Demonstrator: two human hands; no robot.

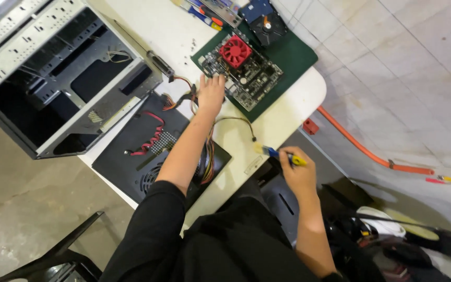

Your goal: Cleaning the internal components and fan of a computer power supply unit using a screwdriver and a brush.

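Note:
My left hand [211, 94] reaches across the white table [288, 112] and touches the near edge of a green motherboard [246, 73] with a red fan [235, 50], fingers spread on it. The board lies on a dark green mat [291, 55]. My right hand [298, 172] is closed around a blue and yellow screwdriver [283, 155], held near the table's front edge, tip pointing left. A bundle of coloured cables [207, 151] runs under my left forearm.
An open grey computer case [53, 73] lies on its side at the left. A black side panel [147, 151] rests below it. A hard drive [267, 23] and small tools [204, 13] sit at the table's far end. An orange hose [361, 149] crosses the tiled floor. Black chair [63, 250] at lower left.

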